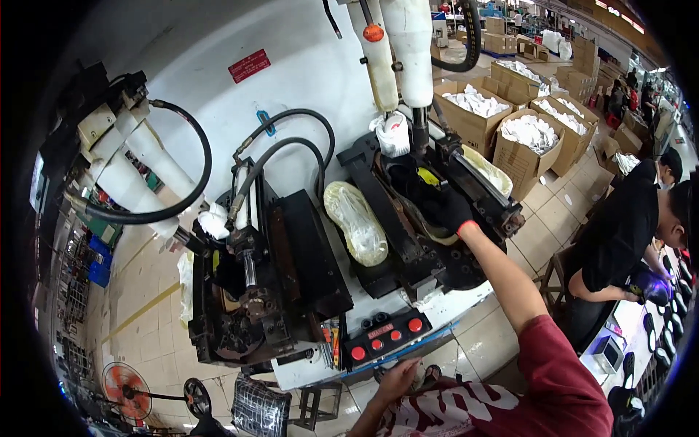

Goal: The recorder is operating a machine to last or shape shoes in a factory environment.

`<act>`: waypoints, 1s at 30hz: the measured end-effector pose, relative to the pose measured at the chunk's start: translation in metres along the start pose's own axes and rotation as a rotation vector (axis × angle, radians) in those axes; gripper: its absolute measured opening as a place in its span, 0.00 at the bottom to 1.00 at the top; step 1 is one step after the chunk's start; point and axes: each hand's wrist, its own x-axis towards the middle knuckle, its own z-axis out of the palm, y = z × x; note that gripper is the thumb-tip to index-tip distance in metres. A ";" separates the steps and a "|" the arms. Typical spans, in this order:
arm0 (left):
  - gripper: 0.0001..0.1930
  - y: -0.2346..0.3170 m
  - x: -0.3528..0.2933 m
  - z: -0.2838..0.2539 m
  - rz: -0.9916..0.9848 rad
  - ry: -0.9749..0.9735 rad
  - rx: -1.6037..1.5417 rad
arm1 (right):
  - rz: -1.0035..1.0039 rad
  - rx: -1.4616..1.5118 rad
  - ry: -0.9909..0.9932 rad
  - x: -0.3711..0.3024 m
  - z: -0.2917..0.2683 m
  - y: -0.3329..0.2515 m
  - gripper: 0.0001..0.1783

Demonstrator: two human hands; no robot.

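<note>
My right hand [450,209], in a black glove with a red cuff edge, reaches into the right station of a pressing machine. It grips a dark shoe [403,177], which lies under the white press cylinders [409,54]; a yellow-green patch shows beside the fingers. Black glove and dark shoe blend, so the fingertips are hard to make out. My bare left hand [398,379] hangs in front of the control panel [386,339] with its red buttons, fingers loosely extended and nothing seen in them. A plastic-covered sole-shaped pad [355,223] sits left of the right station.
The left station [251,291] has its own cylinders and black hoses [204,175]. Cartons of white pieces [529,135] stand at the back right. A person in black [608,240] works at a shoe-covered table on the right. An orange fan [125,390] and a stool [318,406] stand lower left.
</note>
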 end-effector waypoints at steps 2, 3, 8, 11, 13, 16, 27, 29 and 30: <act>0.18 0.018 0.002 -0.001 0.064 -0.126 0.157 | 0.054 0.023 -0.026 -0.005 0.004 0.003 0.26; 0.18 0.030 0.000 -0.002 0.073 -0.181 0.103 | 0.063 0.007 -0.031 -0.007 0.007 0.004 0.28; 0.19 0.079 -0.004 0.004 -0.120 -0.266 -0.059 | -0.059 -0.001 0.193 -0.013 0.010 0.007 0.23; 0.17 0.093 -0.009 0.007 0.174 -0.382 0.078 | 0.159 -0.447 -0.078 -0.025 -0.007 -0.013 0.21; 0.17 0.090 -0.022 -0.002 0.272 -0.410 0.111 | 0.139 -0.428 -0.089 -0.051 -0.018 -0.033 0.19; 0.17 0.075 -0.066 -0.035 0.203 -0.457 -0.036 | -0.266 -0.038 0.478 -0.160 0.003 -0.058 0.21; 0.19 0.022 -0.186 -0.220 -0.194 -0.264 -0.262 | -0.105 -0.472 0.216 -0.288 0.079 -0.118 0.18; 0.19 0.025 -0.181 -0.239 -0.175 -0.286 -0.122 | -0.143 -0.162 0.562 -0.224 0.046 -0.141 0.15; 0.19 0.029 -0.180 -0.246 -0.178 -0.313 0.014 | -0.222 -0.156 0.649 -0.183 0.025 -0.148 0.16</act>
